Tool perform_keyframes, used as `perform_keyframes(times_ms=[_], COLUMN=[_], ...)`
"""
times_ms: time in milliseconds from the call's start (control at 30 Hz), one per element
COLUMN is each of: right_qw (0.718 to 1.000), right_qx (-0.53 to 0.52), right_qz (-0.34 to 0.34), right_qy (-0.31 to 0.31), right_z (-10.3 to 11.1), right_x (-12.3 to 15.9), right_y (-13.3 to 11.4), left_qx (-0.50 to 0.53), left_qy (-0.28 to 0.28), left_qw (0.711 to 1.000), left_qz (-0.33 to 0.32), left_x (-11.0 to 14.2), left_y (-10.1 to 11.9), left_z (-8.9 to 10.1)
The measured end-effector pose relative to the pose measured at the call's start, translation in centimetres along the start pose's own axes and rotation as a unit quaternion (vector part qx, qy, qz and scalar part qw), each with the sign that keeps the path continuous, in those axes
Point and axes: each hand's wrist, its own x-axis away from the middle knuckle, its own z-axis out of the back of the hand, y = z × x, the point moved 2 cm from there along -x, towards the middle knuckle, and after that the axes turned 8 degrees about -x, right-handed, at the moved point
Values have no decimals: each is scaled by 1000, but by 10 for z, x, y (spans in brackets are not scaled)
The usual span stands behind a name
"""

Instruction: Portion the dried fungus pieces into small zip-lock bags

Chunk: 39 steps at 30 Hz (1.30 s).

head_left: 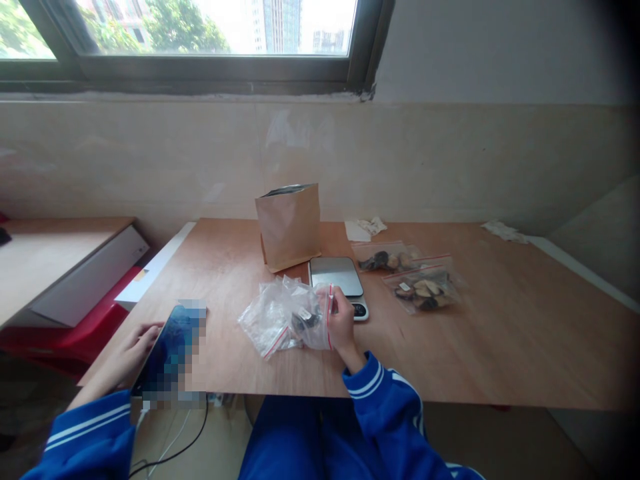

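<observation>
My right hand (343,321) is closed on the red-striped edge of a clear zip bag (320,337), just in front of the kitchen scale. Dark pieces and a small white label or packet show inside this bag. Several clear zip bags (265,320), apparently with nothing in them, lie bunched to its left. At the table's left front, my left hand (137,347) grips the left edge of a phone (167,343); some fingertips are hidden behind it. The scale (337,277) has a bare metal plate, and my right hand partly covers its front panel.
Behind the bags stands an open brown paper pouch (289,227). Two filled zip bags (425,293) of dark and pale pieces lie right of the scale. Crumpled tissue (371,227) sits at the back. Cables (175,453) hang below the table's front edge (280,393).
</observation>
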Motion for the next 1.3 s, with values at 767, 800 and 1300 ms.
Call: perform_keyframes(times_ms=[767, 800, 1300], right_qw=[997, 999, 864], right_qx=[25, 3, 51], right_qz=[50, 34, -24], right_qy=[45, 9, -501], right_z=[3, 4, -5], right_x=[-45, -43, -46], right_y=[-69, -70, -56], left_qx=[613, 616, 608], left_qy=[-290, -290, -271], left_qw=[734, 731, 746], left_qz=[-47, -46, -22], left_x=[90, 90, 91], left_y=[184, 183, 175], left_z=[-157, -159, -175])
